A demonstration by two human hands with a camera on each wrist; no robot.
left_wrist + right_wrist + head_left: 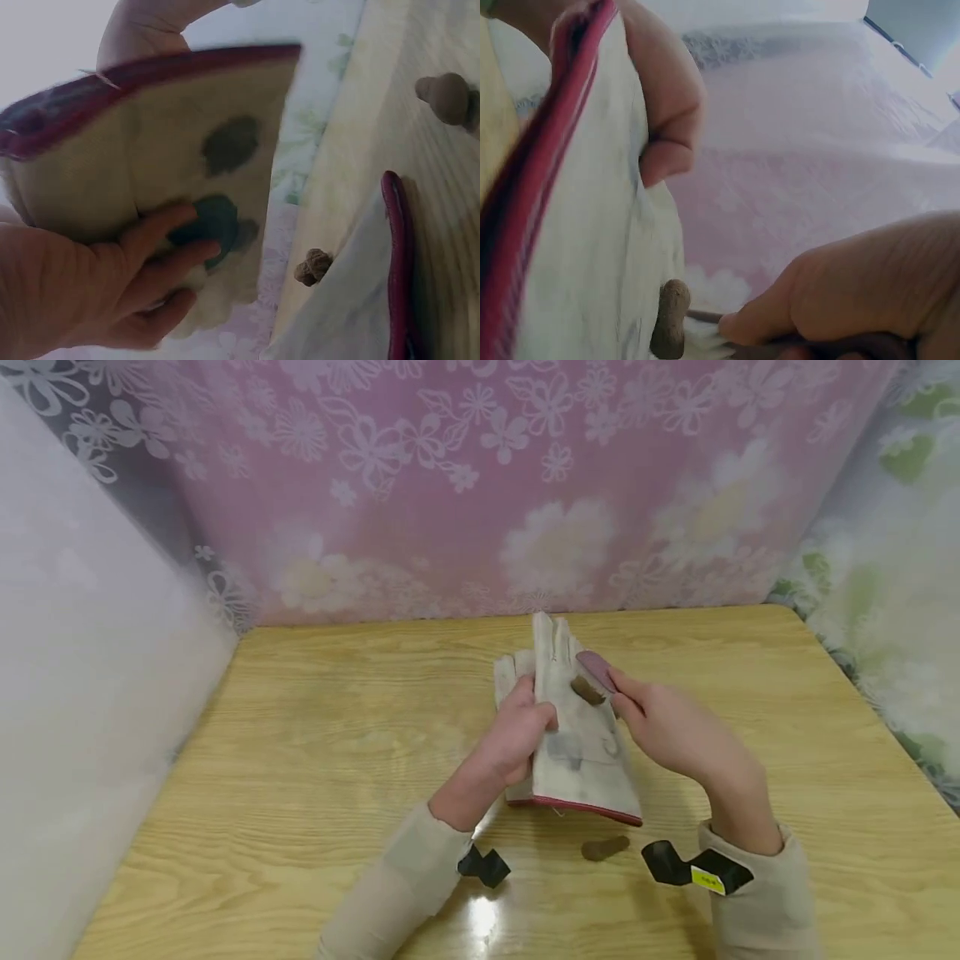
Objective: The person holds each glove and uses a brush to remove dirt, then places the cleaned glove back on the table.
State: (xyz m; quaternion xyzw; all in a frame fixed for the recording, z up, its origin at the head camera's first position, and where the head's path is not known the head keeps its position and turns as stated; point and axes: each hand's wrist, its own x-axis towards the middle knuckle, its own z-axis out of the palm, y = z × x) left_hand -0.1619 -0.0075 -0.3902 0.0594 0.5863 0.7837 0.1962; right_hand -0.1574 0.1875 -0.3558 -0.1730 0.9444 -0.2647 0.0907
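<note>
In the head view, my left hand grips a whitish work glove with a red hem, its thumb on the front and fingers behind. Dark smudges mark the cloth. On the glove's front sits a brown clay-like lump. My right hand pinches a flat, rounded purple piece, like a scraper, beside that lump. Its thin edge meets or nearly meets the lump in the right wrist view. Behind the held glove, a second whitish glove lies on the table.
Another brown lump rests on the wooden table near me. A smaller, knobbly brown lump lies by the second glove's edge in the left wrist view. A pink flowered curtain hangs behind the table.
</note>
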